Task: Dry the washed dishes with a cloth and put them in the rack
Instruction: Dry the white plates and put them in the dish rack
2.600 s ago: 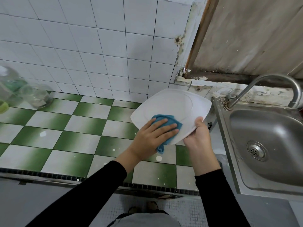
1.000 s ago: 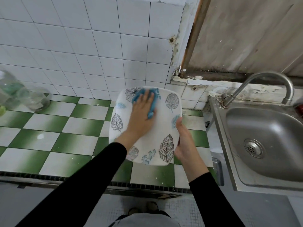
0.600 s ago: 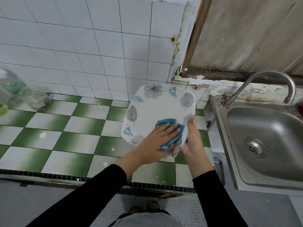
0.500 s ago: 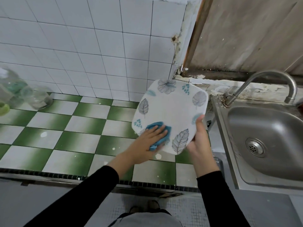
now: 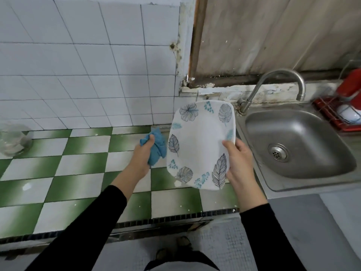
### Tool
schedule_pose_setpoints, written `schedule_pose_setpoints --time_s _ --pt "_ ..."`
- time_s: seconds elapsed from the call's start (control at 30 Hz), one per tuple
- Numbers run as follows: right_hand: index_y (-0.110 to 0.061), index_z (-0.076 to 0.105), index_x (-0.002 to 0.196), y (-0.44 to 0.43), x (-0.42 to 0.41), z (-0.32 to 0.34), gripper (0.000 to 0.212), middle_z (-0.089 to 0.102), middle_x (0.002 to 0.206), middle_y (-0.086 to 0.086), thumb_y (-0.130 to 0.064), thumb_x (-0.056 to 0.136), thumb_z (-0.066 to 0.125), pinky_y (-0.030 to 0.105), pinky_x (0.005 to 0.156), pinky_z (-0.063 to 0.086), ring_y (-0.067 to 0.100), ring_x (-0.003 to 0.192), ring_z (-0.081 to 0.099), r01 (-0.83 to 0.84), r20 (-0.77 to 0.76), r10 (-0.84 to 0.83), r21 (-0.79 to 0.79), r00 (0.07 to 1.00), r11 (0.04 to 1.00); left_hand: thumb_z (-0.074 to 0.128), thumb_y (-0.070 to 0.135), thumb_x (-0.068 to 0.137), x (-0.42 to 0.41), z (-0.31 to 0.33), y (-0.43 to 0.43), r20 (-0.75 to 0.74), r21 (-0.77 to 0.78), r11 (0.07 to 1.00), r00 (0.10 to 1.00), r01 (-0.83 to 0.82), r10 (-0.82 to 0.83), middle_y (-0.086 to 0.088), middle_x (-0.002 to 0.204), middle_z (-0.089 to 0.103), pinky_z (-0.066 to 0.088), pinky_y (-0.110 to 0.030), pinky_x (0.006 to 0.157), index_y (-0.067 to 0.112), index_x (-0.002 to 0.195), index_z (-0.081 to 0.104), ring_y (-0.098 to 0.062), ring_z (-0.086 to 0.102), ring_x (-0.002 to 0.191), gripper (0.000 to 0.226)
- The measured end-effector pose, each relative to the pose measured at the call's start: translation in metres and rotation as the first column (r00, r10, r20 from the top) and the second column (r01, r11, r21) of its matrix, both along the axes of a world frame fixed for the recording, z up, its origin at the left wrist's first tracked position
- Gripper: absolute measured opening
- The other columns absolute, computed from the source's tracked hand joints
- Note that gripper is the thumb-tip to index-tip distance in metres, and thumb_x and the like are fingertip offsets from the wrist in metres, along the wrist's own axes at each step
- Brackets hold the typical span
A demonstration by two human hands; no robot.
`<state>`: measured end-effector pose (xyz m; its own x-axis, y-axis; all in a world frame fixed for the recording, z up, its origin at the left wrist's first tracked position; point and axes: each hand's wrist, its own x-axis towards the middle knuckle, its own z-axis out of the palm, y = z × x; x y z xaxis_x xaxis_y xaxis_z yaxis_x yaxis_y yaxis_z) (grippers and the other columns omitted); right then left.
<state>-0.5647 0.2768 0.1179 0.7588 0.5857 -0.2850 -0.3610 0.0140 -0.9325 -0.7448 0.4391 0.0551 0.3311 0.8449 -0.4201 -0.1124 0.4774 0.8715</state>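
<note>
A white square plate (image 5: 199,145) printed with blue and grey leaves is held tilted above the counter, its face toward me. My right hand (image 5: 239,163) grips its right edge, thumb on the face. My left hand (image 5: 143,155) holds a bunched blue cloth (image 5: 156,147) just left of the plate, off its surface. A red wire rack (image 5: 336,116) stands at the far right beyond the sink, with a white dish (image 5: 348,114) in it.
A steel sink (image 5: 297,141) with a curved faucet (image 5: 273,85) lies right of the plate. The counter (image 5: 78,173) has green and white checked tiles. A glass jar (image 5: 14,139) sits at the far left. White wall tiles stand behind.
My left hand has lifted the cloth off the plate's face and drawn it away to the left, bunched in the fist. The plate has shifted right, toward the sink, and the view has turned right.
</note>
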Motion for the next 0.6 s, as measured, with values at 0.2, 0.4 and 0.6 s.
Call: schedule_pose_setpoints --time_s 0.2,0.4,0.6 --pt "-0.017 0.07 0.082 -0.063 0.024 0.028 0.027 0.068 0.064 -0.015 0.0 0.096 0.055 0.019 0.056 0.049 0.003 0.06 0.061 0.22 0.249 -0.226 0.052 0.942 0.974 0.068 0.007 0.088 0.078 0.026 -0.031 0.059 -0.035 0.971 0.97 0.238 -0.236 -0.015 0.119 0.065 0.053 -0.042 0.094 0.006 0.117 0.059 -0.029 0.062 0.109 0.031" --pt "-0.023 0.069 0.077 -0.136 0.071 0.054 0.028 0.059 0.057 -0.016 -0.005 0.096 0.057 0.023 0.056 0.043 0.005 0.057 0.051 0.44 0.356 -0.455 0.129 0.816 0.889 0.07 0.002 0.086 0.18 0.06 -0.099 -0.054 0.06 0.948 0.949 0.314 -0.311 -0.012 0.109 0.063 0.052 -0.039 0.088 0.005 0.118 0.057 -0.028 0.061 0.099 0.035" --pt "-0.019 0.066 0.069 -0.232 0.134 0.074 0.028 0.055 0.06 -0.008 -0.006 0.092 0.057 0.026 0.058 0.039 0.011 0.059 0.047 0.602 0.31 -0.641 0.224 0.702 0.767 0.071 0.008 0.085 0.267 0.076 -0.182 -0.102 0.172 0.873 0.889 0.457 -0.446 -0.008 0.106 0.066 0.053 -0.041 0.092 0.015 0.104 0.061 -0.027 0.065 0.101 0.023"
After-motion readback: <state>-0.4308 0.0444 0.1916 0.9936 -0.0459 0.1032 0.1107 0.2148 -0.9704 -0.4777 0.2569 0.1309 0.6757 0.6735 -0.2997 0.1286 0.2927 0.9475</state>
